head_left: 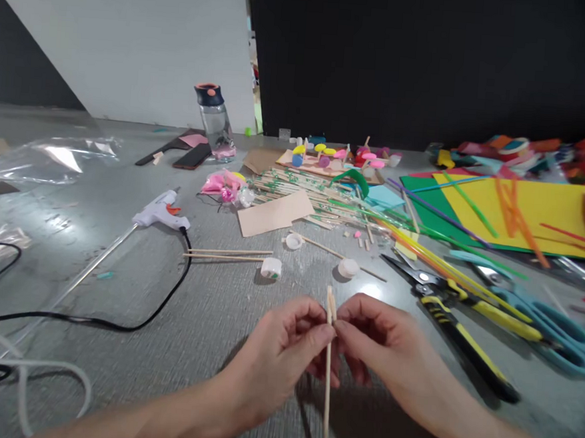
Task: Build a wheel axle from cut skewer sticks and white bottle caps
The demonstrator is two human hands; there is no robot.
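Both hands pinch one thin wooden stick (328, 381) that stands up at 6 o'clock, low in the middle of the gray table (206, 306). The left hand (278, 351) and the right hand (383, 349) squeeze it near its top. A white bottle cap (348, 267) lies at 12 o'clock. Yellow-handled cutters (458, 321) lie at 2 o'clock.

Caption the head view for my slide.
Both hands, left hand and right hand, pinch upright wooden sticks beside yellow-handled cutters.

Thin wooden stick (328, 375) — upright, pinched
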